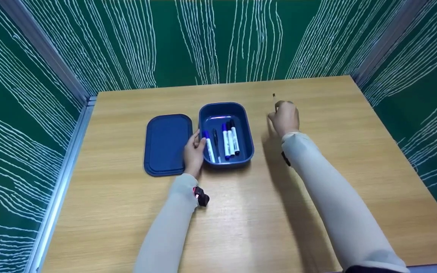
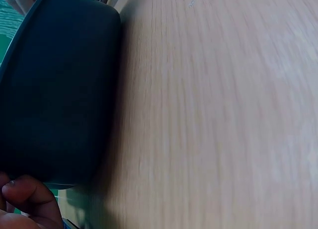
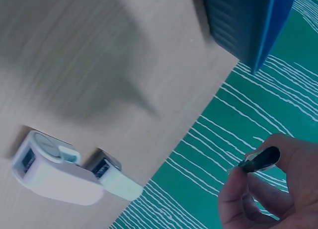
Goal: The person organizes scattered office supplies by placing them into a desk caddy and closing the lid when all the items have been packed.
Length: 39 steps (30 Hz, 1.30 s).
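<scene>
A dark blue plastic box (image 1: 247,131) holds several pens and white-barrelled markers (image 1: 226,140). Another marker with a blue cap (image 1: 209,147) lies along the box's left side. My left hand (image 1: 194,153) rests against the box's left wall, thumb near the rim; in the left wrist view its bent fingers touch the box's corner (image 2: 54,90). To the right of the box, my right hand (image 1: 286,117) is raised above the table and pinches a slim pen (image 1: 274,96) between thumb and fingers. The pen's dark end (image 3: 264,159) shows in the right wrist view.
The box's blue lid (image 1: 168,144) lies flat on the wooden table (image 1: 241,212), just left of the left hand. Two white objects with dark labels (image 3: 59,177) lie on the table in the right wrist view. Green walls (image 1: 256,41) with white lines surround the table.
</scene>
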Tool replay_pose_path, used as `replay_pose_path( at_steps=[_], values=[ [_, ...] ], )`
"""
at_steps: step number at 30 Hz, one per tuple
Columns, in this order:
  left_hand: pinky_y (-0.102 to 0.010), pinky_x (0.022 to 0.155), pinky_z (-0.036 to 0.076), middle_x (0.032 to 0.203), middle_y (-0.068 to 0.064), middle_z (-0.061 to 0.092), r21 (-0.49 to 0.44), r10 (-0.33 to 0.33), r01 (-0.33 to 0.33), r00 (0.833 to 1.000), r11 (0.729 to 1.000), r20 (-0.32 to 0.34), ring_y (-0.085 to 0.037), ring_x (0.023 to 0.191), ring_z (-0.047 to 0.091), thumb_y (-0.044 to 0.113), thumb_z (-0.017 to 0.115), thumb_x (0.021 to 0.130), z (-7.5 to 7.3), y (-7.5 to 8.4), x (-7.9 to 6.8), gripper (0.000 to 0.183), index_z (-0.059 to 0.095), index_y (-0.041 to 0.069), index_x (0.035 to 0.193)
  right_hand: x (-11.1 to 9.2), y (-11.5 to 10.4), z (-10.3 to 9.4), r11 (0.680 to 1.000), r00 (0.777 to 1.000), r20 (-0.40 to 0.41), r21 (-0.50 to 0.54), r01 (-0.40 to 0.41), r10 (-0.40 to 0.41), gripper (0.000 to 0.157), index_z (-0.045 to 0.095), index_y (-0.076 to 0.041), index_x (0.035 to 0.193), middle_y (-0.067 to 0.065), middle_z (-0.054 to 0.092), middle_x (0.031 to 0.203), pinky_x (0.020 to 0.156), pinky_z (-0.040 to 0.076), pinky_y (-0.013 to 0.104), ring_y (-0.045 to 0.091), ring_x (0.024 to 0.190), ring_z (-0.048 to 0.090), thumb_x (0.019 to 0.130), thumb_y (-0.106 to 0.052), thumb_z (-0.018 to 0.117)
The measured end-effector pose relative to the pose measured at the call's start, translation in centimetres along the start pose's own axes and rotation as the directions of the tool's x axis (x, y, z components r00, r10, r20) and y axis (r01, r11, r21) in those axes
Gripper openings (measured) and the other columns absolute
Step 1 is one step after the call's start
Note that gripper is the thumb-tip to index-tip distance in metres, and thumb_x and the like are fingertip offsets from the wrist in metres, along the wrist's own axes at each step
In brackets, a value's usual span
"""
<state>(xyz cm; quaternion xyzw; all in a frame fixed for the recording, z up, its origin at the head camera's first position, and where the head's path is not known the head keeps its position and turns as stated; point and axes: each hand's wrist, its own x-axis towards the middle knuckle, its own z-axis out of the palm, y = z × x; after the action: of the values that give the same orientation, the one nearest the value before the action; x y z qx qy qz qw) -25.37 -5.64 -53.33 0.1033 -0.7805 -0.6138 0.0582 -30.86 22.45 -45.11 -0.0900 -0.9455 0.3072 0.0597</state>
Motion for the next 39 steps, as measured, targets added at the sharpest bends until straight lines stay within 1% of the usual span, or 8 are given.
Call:
replay_pose_path(
  at_steps=[2, 7, 14, 21, 27, 32, 36, 39],
  values=[
    [-0.025, 0.074, 0.043, 0.091, -0.003, 0.058, -0.003, 0.003, -0.003, 1.0, 1.0, -0.002, -0.013, 0.082, 0.05, 0.021, 0.062, 0.097, 0.0, 0.0, 0.0, 0.044, 0.055, 0.015, 0.141, 0.1, -0.2, -0.1, 1.0, 1.0, -0.003, 0.011, -0.001, 0.001, 0.039, 0.061, 0.009, 0.126, 0.026, 0.059, 0.122, 0.091, 0.049, 0.047, 0.035, 0.106, 0.059, 0.09, -0.004, 0.058],
    [-0.026, 0.073, 0.043, 0.084, -0.001, 0.057, 0.009, 0.026, -0.026, 1.0, 1.0, -0.016, -0.012, 0.078, 0.051, 0.017, 0.063, 0.096, 0.1, -0.1, 0.1, 0.043, 0.057, 0.012, 0.139, -0.2, -0.6, 0.1, 0.999, 0.998, -0.04, 0.015, 0.046, -0.045, 0.038, 0.063, 0.009, 0.122, 0.025, 0.062, 0.115, 0.082, 0.051, 0.043, 0.031, 0.093, 0.059, 0.086, -0.004, 0.057],
    [-0.026, 0.073, 0.043, 0.084, -0.001, 0.056, 0.029, 0.02, -0.02, 1.0, 0.999, -0.017, -0.012, 0.078, 0.051, 0.018, 0.063, 0.097, 0.1, -0.1, 0.1, 0.043, 0.057, 0.014, 0.139, -0.8, -1.7, 1.0, 0.992, 0.992, -0.057, 0.056, 0.112, -0.109, 0.036, 0.067, 0.007, 0.116, 0.02, 0.069, 0.097, 0.066, 0.049, 0.038, 0.025, 0.076, 0.06, 0.083, -0.004, 0.058],
    [-0.024, 0.072, 0.043, 0.09, -0.002, 0.059, 0.008, 0.0, 0.0, 1.0, 1.0, -0.003, -0.012, 0.08, 0.051, 0.019, 0.062, 0.097, 0.1, 0.0, 0.0, 0.045, 0.055, 0.016, 0.141, -1.6, -3.2, 2.2, 0.991, 0.994, -0.038, 0.075, 0.108, -0.105, 0.036, 0.069, 0.004, 0.115, 0.017, 0.07, 0.095, 0.068, 0.049, 0.036, 0.023, 0.077, 0.061, 0.082, -0.005, 0.059],
    [-0.025, 0.072, 0.042, 0.086, -0.002, 0.056, 0.013, 0.002, -0.002, 1.0, 1.0, 0.0, -0.013, 0.08, 0.051, 0.02, 0.062, 0.098, 0.0, 0.0, 0.1, 0.045, 0.054, 0.015, 0.142, -2.3, -4.9, 3.4, 0.989, 0.995, -0.002, 0.106, 0.099, -0.099, 0.034, 0.068, 0.004, 0.116, 0.016, 0.071, 0.093, 0.066, 0.052, 0.034, 0.023, 0.076, 0.064, 0.083, -0.005, 0.062],
    [-0.027, 0.075, 0.043, 0.093, -0.004, 0.06, 0.008, -0.003, 0.003, 1.0, 1.0, 0.006, -0.014, 0.083, 0.052, 0.021, 0.061, 0.098, -0.1, 0.0, 0.1, 0.044, 0.054, 0.016, 0.142, -2.7, -6.3, 4.6, 0.99, 0.995, 0.038, 0.116, 0.083, -0.088, 0.032, 0.067, 0.003, 0.116, 0.014, 0.068, 0.098, 0.073, 0.055, 0.036, 0.024, 0.083, 0.064, 0.086, -0.006, 0.062],
    [-0.027, 0.076, 0.043, 0.093, -0.005, 0.06, 0.011, 0.018, -0.018, 1.0, 1.0, -0.003, -0.014, 0.083, 0.052, 0.019, 0.062, 0.097, -0.1, 0.0, 0.0, 0.043, 0.056, 0.014, 0.14, -2.9, -7.3, 5.2, 0.985, 0.993, 0.045, 0.134, 0.105, -0.112, 0.031, 0.069, 0.004, 0.113, 0.015, 0.07, 0.102, 0.081, 0.054, 0.039, 0.024, 0.089, 0.064, 0.085, -0.006, 0.063],
    [-0.027, 0.078, 0.043, 0.096, -0.006, 0.062, 0.016, 0.031, -0.031, 0.999, 0.999, -0.01, -0.015, 0.084, 0.052, 0.018, 0.063, 0.097, -0.1, -0.1, 0.0, 0.043, 0.057, 0.012, 0.139, -3.0, -7.9, 5.5, 0.984, 0.992, 0.065, 0.145, 0.099, -0.11, 0.033, 0.068, 0.004, 0.115, 0.015, 0.07, 0.104, 0.085, 0.053, 0.039, 0.023, 0.092, 0.064, 0.085, -0.007, 0.064]
  ],
)
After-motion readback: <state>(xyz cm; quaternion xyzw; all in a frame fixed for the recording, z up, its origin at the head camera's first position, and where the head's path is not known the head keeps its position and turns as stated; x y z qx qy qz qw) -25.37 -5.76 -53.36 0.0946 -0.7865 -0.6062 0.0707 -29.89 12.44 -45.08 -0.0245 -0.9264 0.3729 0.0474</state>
